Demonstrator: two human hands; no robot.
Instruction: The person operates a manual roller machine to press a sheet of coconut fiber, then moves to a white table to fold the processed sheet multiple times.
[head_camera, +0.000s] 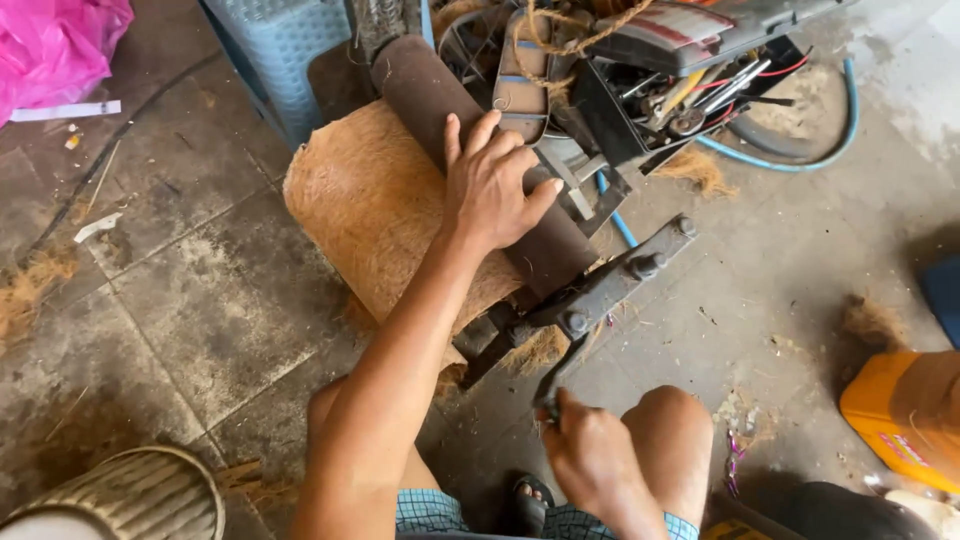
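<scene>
My left hand (492, 182) lies flat, fingers spread, on a dark brown roller (430, 90) of a small hand-cranked machine. A tan sheet of coconut fibre (375, 205) hangs out from under the roller to the left. My right hand (592, 455) grips the lower end of the dark metal crank handle (600, 295), just above my knee.
A blue plastic stool (285, 50) stands behind the machine. Tools, rope and a blue hose (800, 160) pile up at the top right. A yellow container (905, 410) sits at the right, a woven basket (140, 495) at the bottom left, and a pink bag (55, 45) at the top left.
</scene>
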